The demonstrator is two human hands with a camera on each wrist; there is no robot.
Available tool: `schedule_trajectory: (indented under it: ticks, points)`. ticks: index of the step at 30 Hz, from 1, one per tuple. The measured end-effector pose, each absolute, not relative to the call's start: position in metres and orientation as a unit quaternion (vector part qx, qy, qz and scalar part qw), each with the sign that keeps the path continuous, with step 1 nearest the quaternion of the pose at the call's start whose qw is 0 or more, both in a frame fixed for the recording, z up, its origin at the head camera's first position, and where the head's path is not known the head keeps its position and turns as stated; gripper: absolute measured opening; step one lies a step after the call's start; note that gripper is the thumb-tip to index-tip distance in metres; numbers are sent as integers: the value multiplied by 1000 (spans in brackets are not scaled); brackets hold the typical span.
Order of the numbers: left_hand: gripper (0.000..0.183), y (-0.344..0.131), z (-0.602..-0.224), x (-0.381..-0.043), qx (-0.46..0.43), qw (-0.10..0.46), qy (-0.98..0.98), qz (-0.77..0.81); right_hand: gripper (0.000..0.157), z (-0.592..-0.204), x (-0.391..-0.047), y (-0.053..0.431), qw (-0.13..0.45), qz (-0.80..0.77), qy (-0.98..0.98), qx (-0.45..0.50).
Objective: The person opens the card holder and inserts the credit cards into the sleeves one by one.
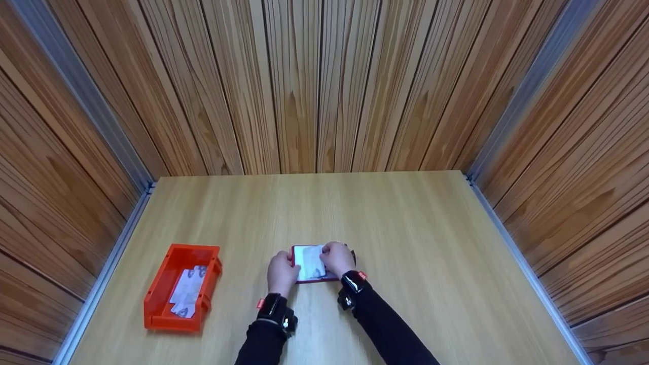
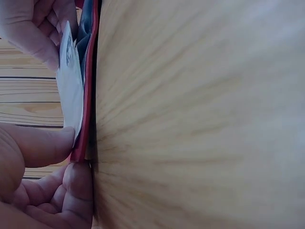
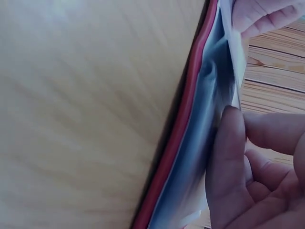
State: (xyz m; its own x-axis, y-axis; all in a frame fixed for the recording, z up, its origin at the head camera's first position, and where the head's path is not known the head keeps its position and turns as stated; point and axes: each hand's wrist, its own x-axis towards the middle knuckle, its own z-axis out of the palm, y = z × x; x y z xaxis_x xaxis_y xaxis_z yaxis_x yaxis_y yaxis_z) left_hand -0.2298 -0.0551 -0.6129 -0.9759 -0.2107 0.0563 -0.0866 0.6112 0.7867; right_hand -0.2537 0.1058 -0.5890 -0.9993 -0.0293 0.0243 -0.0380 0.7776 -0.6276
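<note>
A flat red-edged holder with a dark inside and a clear plastic sleeve (image 3: 190,157) lies on the table in the head view, with a white paper slip (image 1: 310,261) over it. My left hand (image 1: 282,275) pinches the holder's left edge (image 2: 87,107), its thumb on top against the slip and its fingers below. My right hand (image 1: 337,258) pinches the slip's right edge between thumb and finger, lifting that side off the holder in the left wrist view. The slip bears a small dark print. How far it sits inside the sleeve cannot be told.
An orange plastic bin (image 1: 172,323) stands on the table to the left. Several white printed slips (image 1: 187,291) lie in it. Wooden plank walls (image 1: 299,101) with metal corner strips enclose the wood-grain table (image 1: 405,228) at the back and sides.
</note>
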Motion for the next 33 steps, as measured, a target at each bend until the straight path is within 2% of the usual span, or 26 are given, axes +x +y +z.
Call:
schedule_trajectory:
  ticks: [4,17,33]
  points:
    - [21,-55,-613,-230,78,76,-892,-439,12,-588,-252,102,15,325,-945,20]
    - [24,-56,-610,-230,91,43,-883,-459,12,-589,-252,96,0,345,-938,29]
    - [23,-60,-611,-230,77,48,-890,-446,13,-589,-249,93,-12,338,-939,61]
